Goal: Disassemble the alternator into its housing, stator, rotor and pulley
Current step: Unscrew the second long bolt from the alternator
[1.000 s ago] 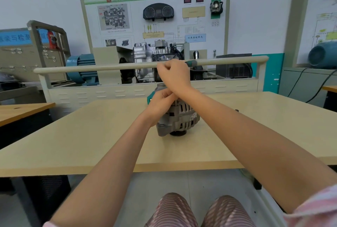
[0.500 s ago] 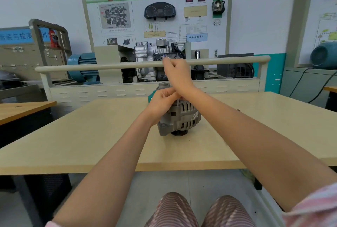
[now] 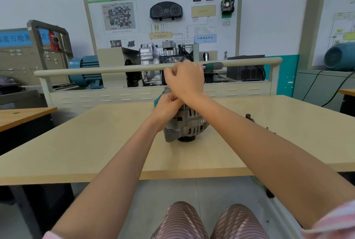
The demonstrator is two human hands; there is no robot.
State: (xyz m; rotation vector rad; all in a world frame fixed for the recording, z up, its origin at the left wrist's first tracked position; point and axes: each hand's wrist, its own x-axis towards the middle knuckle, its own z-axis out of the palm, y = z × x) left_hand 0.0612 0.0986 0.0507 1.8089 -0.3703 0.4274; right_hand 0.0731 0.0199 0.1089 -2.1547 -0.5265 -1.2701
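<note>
We see the alternator, cast grey metal with ribbed vent slots, standing pulley-end down near the middle of the pale laminate table. Our right hand is curled in a fist round a tool; its green and grey handle sticks out to the right, above the alternator. Our left hand is curled at the unit's top beside a teal part; what it grips we cannot tell. Small dark metal parts lie on the table to the right.
</note>
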